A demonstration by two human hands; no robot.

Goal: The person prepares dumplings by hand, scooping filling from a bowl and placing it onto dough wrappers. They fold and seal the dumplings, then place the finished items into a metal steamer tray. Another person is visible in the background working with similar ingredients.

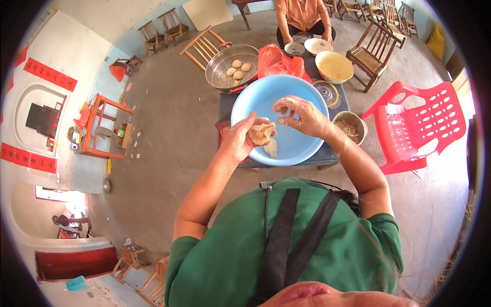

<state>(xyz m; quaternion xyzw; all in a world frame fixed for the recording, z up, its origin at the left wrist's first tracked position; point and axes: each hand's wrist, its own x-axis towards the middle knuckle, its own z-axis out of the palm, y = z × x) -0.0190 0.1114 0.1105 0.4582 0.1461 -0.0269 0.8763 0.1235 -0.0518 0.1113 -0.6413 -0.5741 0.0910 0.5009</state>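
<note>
My left hand (242, 139) holds a cupped, partly gathered dough wrapper (262, 133) at the lower left rim of a large blue plastic basin (295, 147). To its right, my right hand (301, 115) is raised over the basin, fingers curled and apart, with nothing seen in them; both hands look floury. Just below the wrapper a pale piece of dough (271, 148) lies against the basin's wall. Behind the basin on the left, several round filled buns (237, 63) sit in a perforated metal steamer (215, 73). A bowl of chopped filling (348, 128) stands right of the basin.
A low table (342, 103) bears the basin, a red plastic bag (282, 63), a glass lid (326, 93), a yellow bowl (334, 67) and smaller bowls. Across it sits another person (303, 17). A red plastic chair (418, 122) stands right, a wooden chair (372, 55) behind.
</note>
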